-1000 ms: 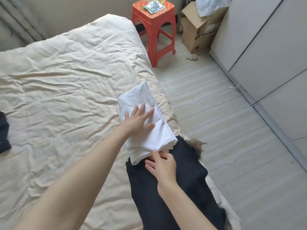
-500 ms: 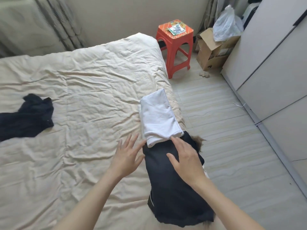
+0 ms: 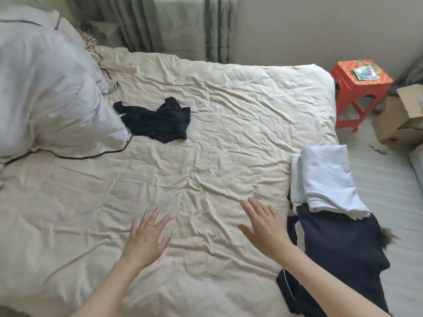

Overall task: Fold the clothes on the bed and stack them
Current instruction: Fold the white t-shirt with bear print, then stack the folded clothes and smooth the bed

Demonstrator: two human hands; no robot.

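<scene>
Rumpled cream bedding covers the wide bed (image 3: 206, 156), with grey-green curtains behind it and a red plastic stool (image 3: 359, 88) and an open cardboard box (image 3: 402, 124) on the floor to the right. At the right edge of the mattress a folded white garment (image 3: 327, 179) rests on top of a folded black garment (image 3: 338, 255), making the stack. One piece looks left to do: a crumpled black garment (image 3: 158, 121) lying far up the bed, just beside the big white pillow (image 3: 45, 92). Both hands hover over bare bedding with fingers spread and straight, holding nothing. The crumpled piece lies ahead and to the left of them, well apart, its longer spread running roughly across the bed; the left hand (image 3: 145, 239) is the nearer one, the right hand (image 3: 265, 227) sitting closer to the stack
</scene>
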